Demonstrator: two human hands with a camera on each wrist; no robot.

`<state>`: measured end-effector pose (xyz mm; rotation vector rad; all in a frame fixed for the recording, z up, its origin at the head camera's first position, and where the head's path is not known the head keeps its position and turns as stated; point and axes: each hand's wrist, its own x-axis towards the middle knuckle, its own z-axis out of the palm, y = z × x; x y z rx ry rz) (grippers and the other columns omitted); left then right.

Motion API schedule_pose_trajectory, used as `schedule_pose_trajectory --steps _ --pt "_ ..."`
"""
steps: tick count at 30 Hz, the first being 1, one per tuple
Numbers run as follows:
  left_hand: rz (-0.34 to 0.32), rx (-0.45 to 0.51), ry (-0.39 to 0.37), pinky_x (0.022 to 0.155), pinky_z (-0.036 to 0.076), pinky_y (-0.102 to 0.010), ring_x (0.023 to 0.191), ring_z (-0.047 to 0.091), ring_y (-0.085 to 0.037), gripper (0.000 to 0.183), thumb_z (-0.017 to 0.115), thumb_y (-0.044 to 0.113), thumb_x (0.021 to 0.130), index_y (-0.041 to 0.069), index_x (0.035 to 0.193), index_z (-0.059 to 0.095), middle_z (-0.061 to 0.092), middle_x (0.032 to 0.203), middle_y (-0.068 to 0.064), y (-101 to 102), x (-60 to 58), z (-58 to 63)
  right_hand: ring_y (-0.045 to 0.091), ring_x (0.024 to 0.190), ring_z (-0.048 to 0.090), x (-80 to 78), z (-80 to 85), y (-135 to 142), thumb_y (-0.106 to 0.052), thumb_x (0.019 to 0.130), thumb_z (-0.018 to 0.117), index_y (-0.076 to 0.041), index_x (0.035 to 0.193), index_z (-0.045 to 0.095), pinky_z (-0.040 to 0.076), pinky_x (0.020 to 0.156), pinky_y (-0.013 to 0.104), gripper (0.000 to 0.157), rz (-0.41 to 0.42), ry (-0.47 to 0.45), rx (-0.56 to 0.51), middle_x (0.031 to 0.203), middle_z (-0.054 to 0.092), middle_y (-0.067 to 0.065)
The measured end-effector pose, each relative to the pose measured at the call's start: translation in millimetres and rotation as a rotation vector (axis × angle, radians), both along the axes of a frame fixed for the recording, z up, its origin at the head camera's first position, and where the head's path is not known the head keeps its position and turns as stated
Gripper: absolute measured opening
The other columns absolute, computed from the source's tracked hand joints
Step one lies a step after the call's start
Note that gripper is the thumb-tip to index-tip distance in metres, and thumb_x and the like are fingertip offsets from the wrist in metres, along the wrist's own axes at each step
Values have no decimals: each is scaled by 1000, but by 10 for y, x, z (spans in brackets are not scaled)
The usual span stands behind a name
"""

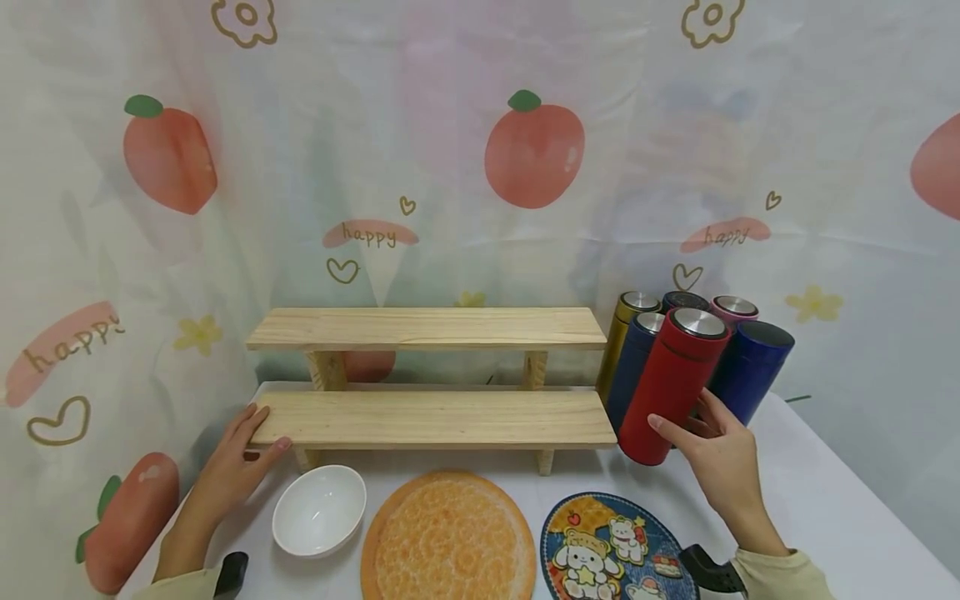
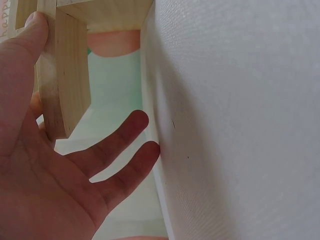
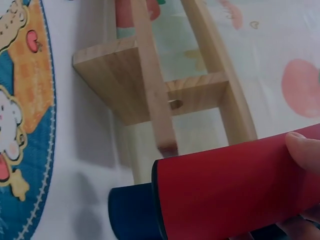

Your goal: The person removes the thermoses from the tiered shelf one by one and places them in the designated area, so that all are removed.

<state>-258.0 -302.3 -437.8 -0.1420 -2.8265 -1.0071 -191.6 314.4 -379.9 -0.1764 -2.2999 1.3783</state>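
My right hand grips a red thermos flask with a steel-topped lid, tilted, beside the right end of a two-tier wooden shelf. In the right wrist view the red flask hangs above the white cloth, overlapping a dark blue flask. My left hand holds the left end of the lower board. In the left wrist view the thumb lies on one face of the board, with two fingers stretched out past it. Behind the red flask stand a gold flask and several others.
In front of the shelf are a white bowl, a round orange-brown mat and a round blue cartoon mat. A blue flask stands right of the red one. A printed curtain hangs behind the table.
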Motion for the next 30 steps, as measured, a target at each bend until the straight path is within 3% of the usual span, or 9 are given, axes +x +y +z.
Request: schedule_pose_trajectory --steps 10,17,30 --pt "-3 4 14 109 44 -69 143 38 -58 88 65 48 107 -8 164 28 15 170 -34 -2 -13 -22 50 132 57 -10 -182 35 -34 99 79 -3 167 32 46 75 3 88 6 -59 -18 159 48 29" --pt "-19 8 52 106 48 -68 138 45 -58 84 65 43 108 -10 162 29 17 170 -34 -1 -9 -36 48 132 56 -36 -280 23 -33 99 80 -1 167 30 47 75 4 90 13 -86 -27 157 49 31" --pt "-4 -4 18 109 42 -72 144 36 -59 86 64 47 107 -7 163 28 15 171 -33 -7 -6 -14 45 131 57 -62 -376 74 -36 98 80 -1 167 31 46 75 3 92 -3 -106 -25 160 47 29"
